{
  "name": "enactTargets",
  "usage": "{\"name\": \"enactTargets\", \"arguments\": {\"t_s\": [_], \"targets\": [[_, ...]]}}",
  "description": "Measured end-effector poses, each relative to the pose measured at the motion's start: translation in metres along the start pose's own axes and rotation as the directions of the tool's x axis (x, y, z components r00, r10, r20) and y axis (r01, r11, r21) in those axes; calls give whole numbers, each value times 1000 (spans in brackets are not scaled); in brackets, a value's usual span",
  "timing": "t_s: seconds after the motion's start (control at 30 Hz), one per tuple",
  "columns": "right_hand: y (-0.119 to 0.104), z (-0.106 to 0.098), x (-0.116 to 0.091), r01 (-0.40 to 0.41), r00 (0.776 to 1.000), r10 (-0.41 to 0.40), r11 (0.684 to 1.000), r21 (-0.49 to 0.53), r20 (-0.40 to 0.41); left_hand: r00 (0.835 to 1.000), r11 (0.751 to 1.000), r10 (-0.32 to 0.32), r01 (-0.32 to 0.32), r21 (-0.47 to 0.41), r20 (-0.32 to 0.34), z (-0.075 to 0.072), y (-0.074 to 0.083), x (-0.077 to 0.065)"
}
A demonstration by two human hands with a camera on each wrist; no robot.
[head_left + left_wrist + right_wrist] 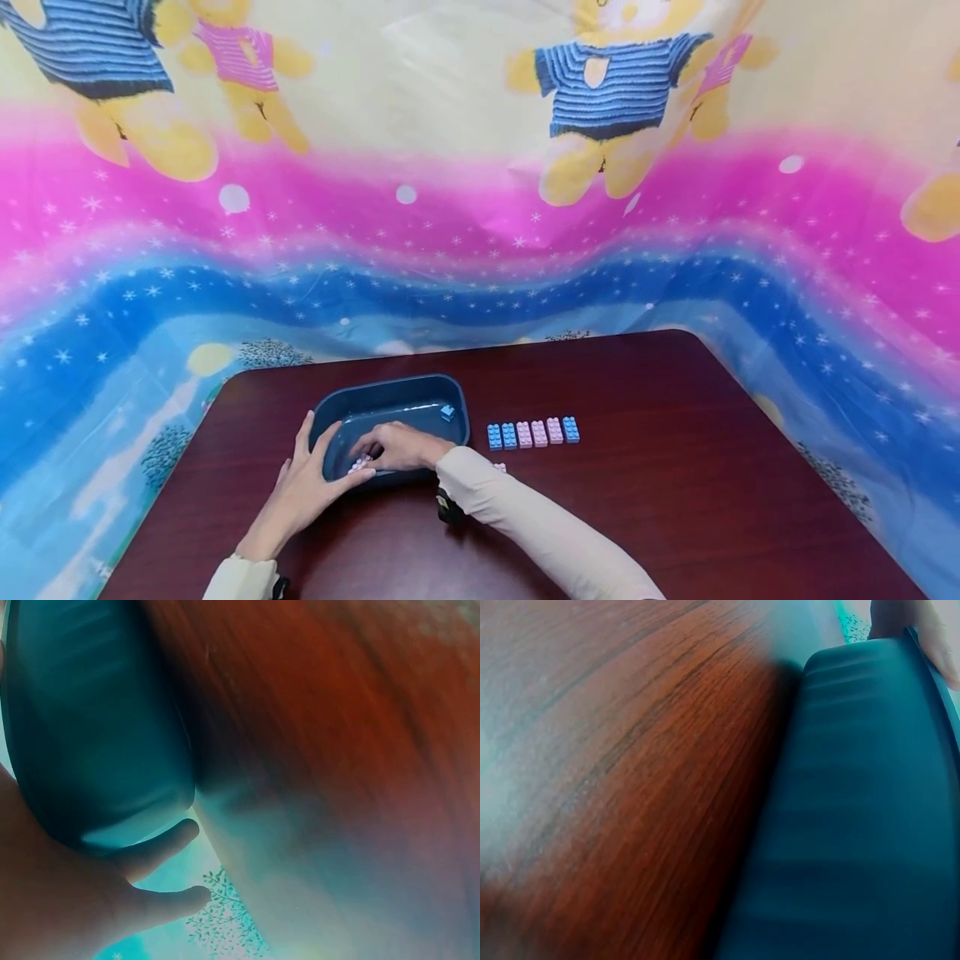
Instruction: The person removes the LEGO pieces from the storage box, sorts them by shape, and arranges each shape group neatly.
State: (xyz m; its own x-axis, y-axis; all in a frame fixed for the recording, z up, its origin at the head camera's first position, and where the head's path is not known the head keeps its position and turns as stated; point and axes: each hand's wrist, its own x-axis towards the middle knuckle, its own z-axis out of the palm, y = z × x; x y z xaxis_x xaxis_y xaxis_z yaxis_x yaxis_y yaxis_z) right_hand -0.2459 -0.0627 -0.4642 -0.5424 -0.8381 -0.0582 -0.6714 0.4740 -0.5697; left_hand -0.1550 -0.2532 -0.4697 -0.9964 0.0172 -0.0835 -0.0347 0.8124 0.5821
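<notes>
A dark blue-green plastic bin [390,390] stands on the table. My left hand [303,483] is at its near left corner, fingers spread and fairly straight, thumb along the front rim. In the left wrist view, two fingers [161,851] extend past the bin's end. My right hand [401,446] reaches over the front rim into the bin, fingers bent down at a few pink toy bricks [362,463]; I cannot tell whether they grip one. A blue brick [447,412] lies at the bin's far right. The right wrist view shows the bin's outer wall [840,810], not the right fingers.
To the bin's right, blue bricks [502,436] and pink bricks [539,433] stand side by side in a row. Another pink brick [500,467] shows partly behind the right sleeve [525,508]. The dark wooden table [675,433] meets a patterned cloth [480,233] behind.
</notes>
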Motion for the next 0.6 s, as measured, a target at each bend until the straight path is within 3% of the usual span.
{"name": "enactTargets", "arguments": {"t_s": [0.6], "targets": [[5, 8, 10, -38, 999, 39, 998, 55, -24, 1000, 1000, -13, 13, -20, -1, 0, -2, 1]]}}
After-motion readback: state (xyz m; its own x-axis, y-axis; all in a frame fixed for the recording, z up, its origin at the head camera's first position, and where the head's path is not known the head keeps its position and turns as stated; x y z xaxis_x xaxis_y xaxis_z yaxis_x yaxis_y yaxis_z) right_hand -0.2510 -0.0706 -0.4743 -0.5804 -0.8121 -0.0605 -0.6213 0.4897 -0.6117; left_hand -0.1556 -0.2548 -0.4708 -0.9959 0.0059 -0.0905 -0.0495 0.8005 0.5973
